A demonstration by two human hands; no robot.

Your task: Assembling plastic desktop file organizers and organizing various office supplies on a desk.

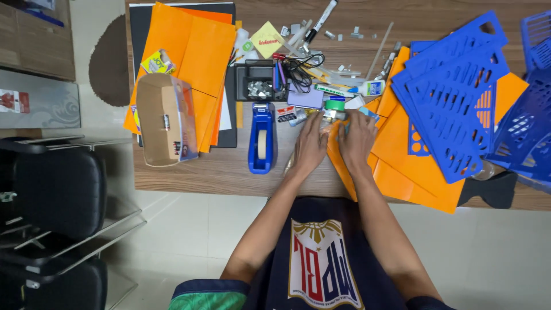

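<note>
Left hand point(310, 146) and right hand point(357, 140) are closing together around a clear green-capped bottle point(333, 115) lying on the desk point(201, 172) beside the blue tape dispenser point(262, 139); smooth plastic is likely slipping, scattering nearby clutter

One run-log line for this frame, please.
left hand on bottle | right hand on bottle | tape dispenser left | orange sheets right

Tape dispenser point(262, 139) left of left hand point(310, 146)
</note>
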